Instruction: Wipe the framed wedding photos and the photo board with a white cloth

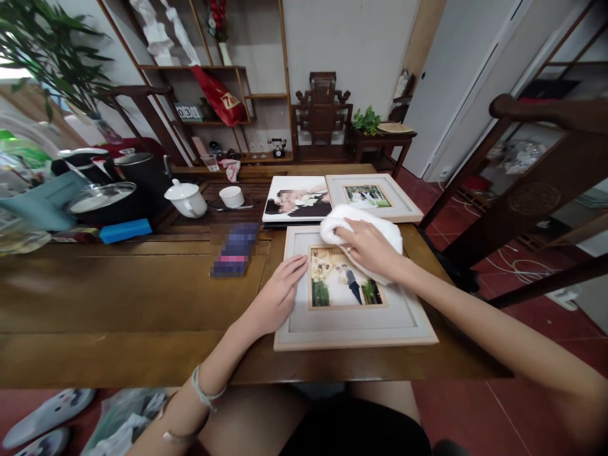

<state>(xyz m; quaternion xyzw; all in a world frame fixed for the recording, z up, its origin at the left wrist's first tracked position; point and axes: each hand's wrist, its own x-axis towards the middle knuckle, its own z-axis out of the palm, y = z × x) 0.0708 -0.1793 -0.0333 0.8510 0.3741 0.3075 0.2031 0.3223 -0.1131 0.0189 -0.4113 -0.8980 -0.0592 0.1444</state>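
Observation:
A light wooden picture frame (356, 339) with a wide pale mat and a wedding photo in its middle lies flat near the table's front edge. My left hand (284, 291) rests on its left side, fingers stretched toward the photo. At the frame's top, my right hand (368, 244) has its fingers wrapped over a white cloth (387, 234), which is bunched up against the frame and hides its upper right part. Behind lie a second framed photo (403, 199) and a portrait print (299, 199) on top of something dark.
On the wooden table (142, 304) lies a dark blue, pixelated item (235, 250). Further left stand a white lidded cup (186, 198), a small white bowl (232, 196), a black pot (102, 201) and a blue box (125, 230). A dark wooden chair (536, 183) stands at the right.

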